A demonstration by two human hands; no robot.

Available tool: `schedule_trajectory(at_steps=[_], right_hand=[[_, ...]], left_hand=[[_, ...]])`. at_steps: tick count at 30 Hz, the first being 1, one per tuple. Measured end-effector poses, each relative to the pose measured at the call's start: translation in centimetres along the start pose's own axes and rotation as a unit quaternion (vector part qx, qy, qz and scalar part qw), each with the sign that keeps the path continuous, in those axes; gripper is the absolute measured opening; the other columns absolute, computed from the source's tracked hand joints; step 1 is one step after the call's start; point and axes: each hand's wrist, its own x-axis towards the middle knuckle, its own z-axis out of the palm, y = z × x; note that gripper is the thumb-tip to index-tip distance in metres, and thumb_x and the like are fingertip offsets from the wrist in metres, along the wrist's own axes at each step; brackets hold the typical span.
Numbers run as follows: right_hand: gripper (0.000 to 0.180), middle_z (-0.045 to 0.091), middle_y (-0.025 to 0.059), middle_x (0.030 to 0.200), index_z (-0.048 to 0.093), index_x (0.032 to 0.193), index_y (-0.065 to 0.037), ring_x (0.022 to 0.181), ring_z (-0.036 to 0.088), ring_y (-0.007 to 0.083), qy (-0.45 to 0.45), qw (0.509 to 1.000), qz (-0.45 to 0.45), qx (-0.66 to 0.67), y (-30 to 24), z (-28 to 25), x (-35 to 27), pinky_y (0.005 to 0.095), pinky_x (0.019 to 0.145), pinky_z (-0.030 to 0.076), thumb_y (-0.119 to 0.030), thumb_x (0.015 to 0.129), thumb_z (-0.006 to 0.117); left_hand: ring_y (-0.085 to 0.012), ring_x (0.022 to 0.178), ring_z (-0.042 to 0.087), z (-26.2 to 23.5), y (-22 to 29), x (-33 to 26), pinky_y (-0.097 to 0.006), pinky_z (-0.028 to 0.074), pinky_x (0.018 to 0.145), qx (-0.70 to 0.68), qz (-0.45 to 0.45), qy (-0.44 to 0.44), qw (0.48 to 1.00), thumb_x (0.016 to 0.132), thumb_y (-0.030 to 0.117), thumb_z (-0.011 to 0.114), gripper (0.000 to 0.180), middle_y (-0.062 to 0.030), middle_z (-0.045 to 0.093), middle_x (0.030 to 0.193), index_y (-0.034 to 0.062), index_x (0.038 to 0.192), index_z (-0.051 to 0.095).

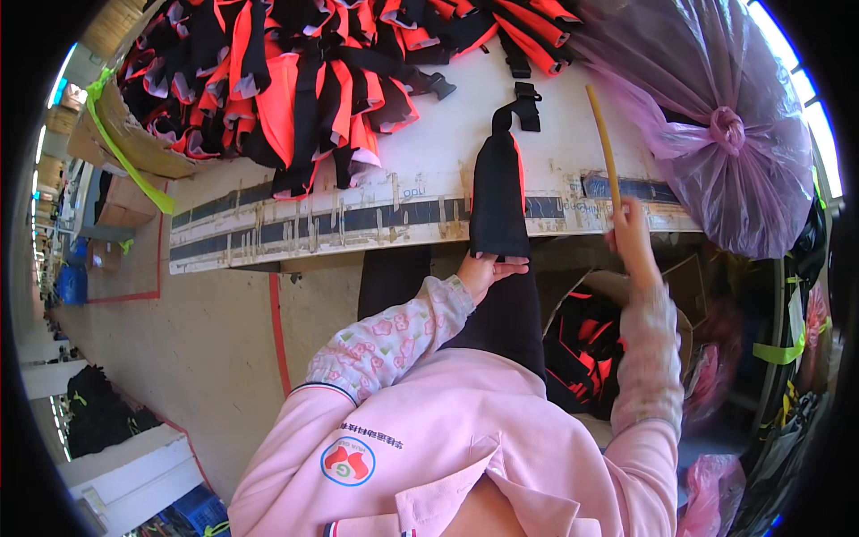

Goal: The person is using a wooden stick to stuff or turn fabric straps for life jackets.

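A black fabric strap [498, 192] with a red-orange edge lies lengthwise on the white table, its near end reaching the front edge. A black plastic buckle [526, 107] sits at its far end. My left hand [485, 276] holds the strap's near end at the table edge, its fingers partly hidden beneath the fabric. Off to the right, my right hand [632, 234] is closed round the lower end of a thin yellow stick [603, 134]. The stick points away from me, above the table and apart from the strap.
A large heap of black and red-orange straps [286, 89] covers the far left of the table [429, 192]. At the right bulges a knotted pink plastic bag [747, 170]. Below the table, an open container holds more black and red-orange pieces [586, 345].
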Motion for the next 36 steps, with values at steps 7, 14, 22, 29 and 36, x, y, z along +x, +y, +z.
schedule_trajectory(at_steps=[7,14,22,29,36], right_hand=[[0.018,0.052,-0.0017,0.059,0.055,0.104,-0.002,0.048,0.042,0.0026,-0.210,0.975,0.064,-0.039,1.4,-3.9,-21.5,0.0195,0.043,0.033,-0.010,0.091,0.045],[0.020,0.052,-0.0023,0.058,0.058,0.092,-0.001,0.050,0.042,0.0027,-0.262,0.947,0.180,0.040,3.0,-3.9,-25.8,0.0183,0.046,0.032,-0.016,0.094,0.046],[0.017,0.054,0.0038,0.055,0.054,0.089,-0.001,0.043,0.048,0.0086,-0.251,0.954,0.153,-0.057,0.3,-1.0,-23.7,0.0236,0.041,0.037,-0.014,0.093,0.044],[0.020,0.053,0.0102,0.052,0.050,0.083,0.001,0.044,0.055,0.0196,-0.182,0.981,0.009,-0.065,-0.1,6.6,-16.9,0.0315,0.042,0.041,-0.016,0.092,0.045],[0.022,0.047,0.0033,0.051,0.053,0.087,-0.005,0.031,0.034,0.0091,-0.270,0.934,0.182,0.147,-2.6,10.4,-12.6,0.0239,0.028,0.025,-0.021,0.094,0.042]], left_hand=[[-0.0285,0.090,0.063,0.3,-0.3,0.0,-0.040,0.049,0.087,-0.001,0.013,-0.017,1.000,0.097,0.023,0.034,0.030,-0.0182,0.061,0.099,0.0020,0.110,0.052],[-0.0280,0.088,0.063,0.7,-1.1,0.0,-0.039,0.052,0.082,-0.025,0.051,-0.017,0.998,0.097,0.020,0.034,0.029,-0.0189,0.061,0.098,-0.0010,0.108,0.052],[-0.0271,0.082,0.064,-0.8,-3.4,1.1,-0.036,0.053,0.077,-0.029,0.068,0.000,0.997,0.097,0.020,0.035,0.029,-0.0176,0.063,0.092,0.0001,0.103,0.054],[-0.0232,0.066,0.061,0.1,-2.3,0.6,-0.034,0.055,0.056,0.081,0.039,0.033,0.995,0.092,0.004,0.034,0.023,-0.0150,0.059,0.085,-0.0025,0.096,0.055],[-0.0189,0.061,0.059,-0.4,-2.4,1.4,-0.030,0.052,0.048,0.157,0.049,0.024,0.986,0.084,-0.001,0.040,0.021,-0.0119,0.060,0.080,-0.0004,0.094,0.058]])
